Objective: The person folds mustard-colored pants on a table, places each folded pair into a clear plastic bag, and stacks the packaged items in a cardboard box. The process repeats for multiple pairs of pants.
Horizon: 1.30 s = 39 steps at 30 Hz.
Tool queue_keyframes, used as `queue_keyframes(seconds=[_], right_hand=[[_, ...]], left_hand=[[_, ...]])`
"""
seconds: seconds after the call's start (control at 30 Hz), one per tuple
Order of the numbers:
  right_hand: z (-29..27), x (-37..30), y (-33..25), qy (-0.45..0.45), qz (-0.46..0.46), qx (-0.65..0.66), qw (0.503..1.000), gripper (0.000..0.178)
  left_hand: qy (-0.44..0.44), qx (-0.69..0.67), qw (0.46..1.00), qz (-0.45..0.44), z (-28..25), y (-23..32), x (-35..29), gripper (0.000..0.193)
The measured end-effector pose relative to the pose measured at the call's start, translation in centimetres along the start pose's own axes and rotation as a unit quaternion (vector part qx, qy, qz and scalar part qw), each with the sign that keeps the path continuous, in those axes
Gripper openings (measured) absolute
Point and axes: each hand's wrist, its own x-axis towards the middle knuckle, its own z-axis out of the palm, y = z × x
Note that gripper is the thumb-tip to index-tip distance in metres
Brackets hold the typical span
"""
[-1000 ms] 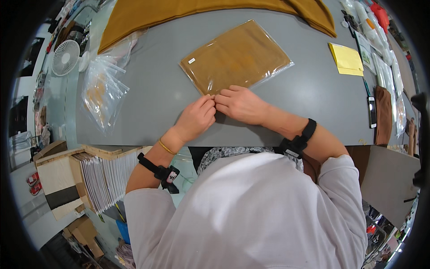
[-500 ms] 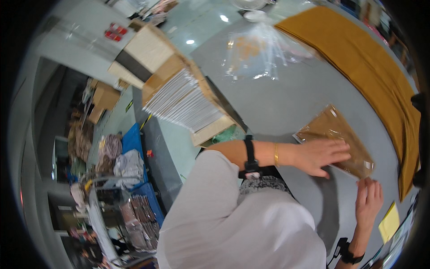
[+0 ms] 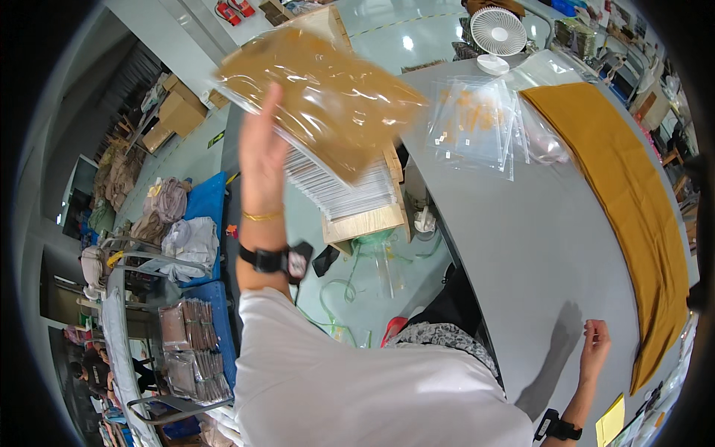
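Note:
My left hand (image 3: 262, 153) grips the near edge of a clear plastic bag with folded mustard-brown fabric (image 3: 328, 97) inside. The bag is held up and tilted, blurred by motion, above a carton (image 3: 398, 201) packed with a row of thin, white-edged packages (image 3: 335, 190); it hides part of the carton. My right hand (image 3: 594, 346) is over the grey table (image 3: 514, 253), its fingers curled together with nothing visible in them. Beside it lies a long folded strip of mustard fabric (image 3: 618, 194).
Clear plastic bags (image 3: 477, 123) lie at the table's far end near a white fan (image 3: 497, 33). A yellow paper (image 3: 611, 421) is at the lower right. On the left, blue platforms (image 3: 205, 201) carry garments and packed bundles (image 3: 195, 350). Green strapping (image 3: 350, 290) trails on the floor.
My left hand has lifted the bagged fabric off the table and swung it left above the carton. My right hand has come away from the bag and stayed over the table.

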Motion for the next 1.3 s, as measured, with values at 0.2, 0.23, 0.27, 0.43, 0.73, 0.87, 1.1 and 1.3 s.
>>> queue_keyframes(seconds=[0.2, 0.23, 0.27, 0.43, 0.73, 0.87, 1.1, 1.3], right_hand=[[2.6, -1.6, 1.5, -0.071, 0.033, 0.016, 0.997, 0.016], [2.9, -1.7, 1.4, -0.075, 0.047, -0.008, 0.996, 0.016], [3.2, -1.8, 1.4, -0.072, 0.054, -0.019, 0.996, 0.015], [4.2, -1.6, 1.7, -0.058, 0.051, 0.006, 0.997, 0.017], [5.3, -0.6, 2.5, -0.003, 0.089, -0.003, 0.996, 0.022], [5.7, -1.2, 2.2, 0.030, 0.059, -0.072, 0.995, 0.020], [6.1, -2.3, 1.8, 0.056, 0.030, -0.032, 0.997, 0.019], [6.8, -2.6, 1.9, 0.072, 0.047, -0.046, 0.995, 0.017]], left_hand=[[0.031, 0.669, 0.667, 0.326, -3.2, 0.0, 10.9, 0.029], [-0.014, 0.682, 0.661, 0.311, -3.9, -1.4, 11.8, 0.039], [-0.003, 0.640, 0.702, 0.313, -4.7, -2.9, 12.4, 0.034], [0.123, -0.095, 0.987, 0.026, -8.8, -4.7, 14.9, 0.030], [0.217, -0.222, 0.949, -0.056, -11.7, -12.3, 11.2, 0.042], [0.199, -0.213, 0.951, -0.105, -12.5, -16.0, 10.5, 0.039], [0.208, -0.232, 0.945, -0.102, -11.0, -14.7, 9.9, 0.037], [0.061, 0.199, 0.961, 0.184, -9.2, -3.1, 12.1, 0.038]])
